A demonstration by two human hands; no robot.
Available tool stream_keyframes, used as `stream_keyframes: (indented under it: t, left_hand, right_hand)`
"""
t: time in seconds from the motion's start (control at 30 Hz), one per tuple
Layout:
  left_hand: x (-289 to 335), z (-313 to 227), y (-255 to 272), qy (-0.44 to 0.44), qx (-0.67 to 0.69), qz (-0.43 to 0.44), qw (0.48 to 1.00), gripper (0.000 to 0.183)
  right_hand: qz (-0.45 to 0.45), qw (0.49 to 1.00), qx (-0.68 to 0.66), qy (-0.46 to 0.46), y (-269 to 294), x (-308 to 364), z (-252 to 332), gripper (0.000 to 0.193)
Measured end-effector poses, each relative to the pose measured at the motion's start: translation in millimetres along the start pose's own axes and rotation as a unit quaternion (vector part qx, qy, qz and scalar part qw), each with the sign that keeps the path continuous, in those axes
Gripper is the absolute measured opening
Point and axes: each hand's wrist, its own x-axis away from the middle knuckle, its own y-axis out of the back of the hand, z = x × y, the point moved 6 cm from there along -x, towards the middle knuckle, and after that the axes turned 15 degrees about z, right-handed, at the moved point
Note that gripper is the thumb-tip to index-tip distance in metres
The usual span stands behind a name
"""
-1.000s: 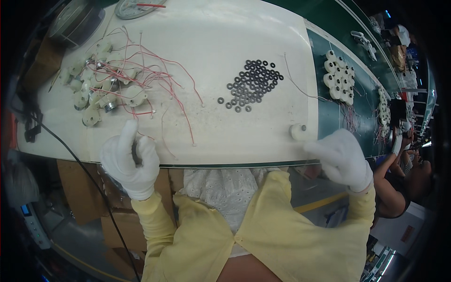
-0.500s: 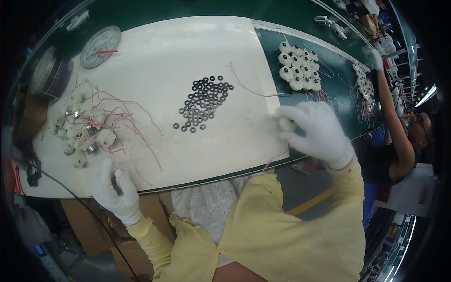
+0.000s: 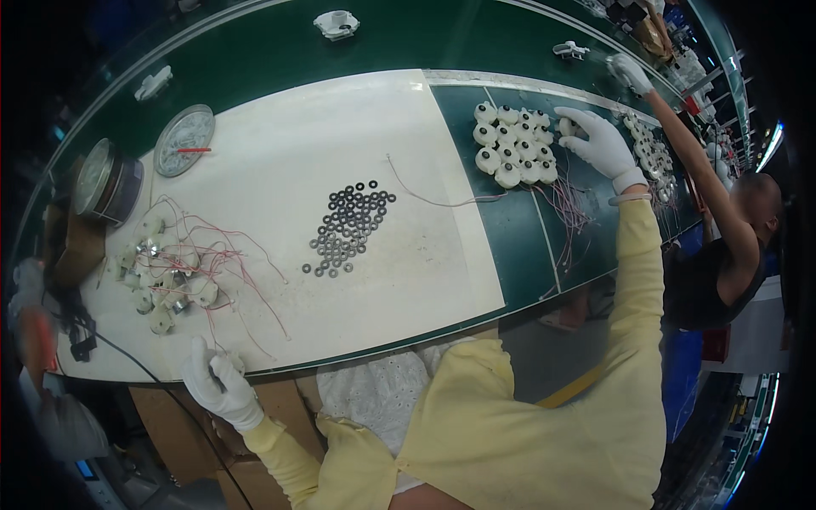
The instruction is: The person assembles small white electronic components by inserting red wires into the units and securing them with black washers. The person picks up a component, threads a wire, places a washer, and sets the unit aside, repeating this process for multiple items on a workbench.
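My right hand (image 3: 602, 146), in a white glove, pinches a small cream-coloured motor (image 3: 568, 127) between thumb and fingers. It is just right of a block of similar round motors (image 3: 507, 153) with black centres. Their pink and white wires (image 3: 565, 212) trail toward me over the green mat. My left hand (image 3: 223, 389), also gloved, is at the near table edge with its index finger and thumb apart. A pale part (image 3: 235, 364) shows beside the thumb, partly hidden. Beyond that hand lies a loose heap of motors (image 3: 160, 316) with tangled pink wires.
Many small dark rings (image 3: 347, 223) lie mid-table on a white sheet (image 3: 425, 255). A clear round lid (image 3: 184, 140) with a red stick and a spool (image 3: 109, 180) are at far left. White parts (image 3: 337, 25) sit on the green belt. A co-worker's arm (image 3: 701, 161) reaches in at right.
My right hand has carried the motor away from me to the right side of the motor block. A pale part now shows by my left thumb. The view has shifted.
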Motion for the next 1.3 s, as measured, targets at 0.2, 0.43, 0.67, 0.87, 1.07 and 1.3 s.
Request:
stream_keyframes:
  t: [0.2,0.43,0.67,0.87,1.07,1.3]
  left_hand:
    - [22,15,5,0.088,0.104,-0.003,0.991,0.037]
    - [10,4,5,0.096,0.046,-0.043,0.993,0.039]
    - [-2,-52,27,0.001,-0.016,-0.187,0.982,0.047]
    - [-59,-175,22,-0.246,-0.084,-0.078,0.963,0.020]
    - [-80,-227,-11,-0.264,-0.087,-0.101,0.955,0.011]
    - [-81,-136,-1,-0.044,-0.104,-0.046,0.993,0.024]
  right_hand:
    - [0.069,0.994,-0.083,-0.018,-6,-21,-20,0.060]
    - [0.091,0.993,-0.067,0.028,-15,-19,-32,0.063]
    - [-0.079,0.997,0.001,0.020,14,13,-15,0.055]
    - [-0.012,0.924,-0.303,0.233,14,37,159,0.054]
    - [0.453,0.659,-0.487,0.351,-66,63,332,0.061]
    - [0.585,0.604,-0.529,0.110,-110,65,355,0.043]
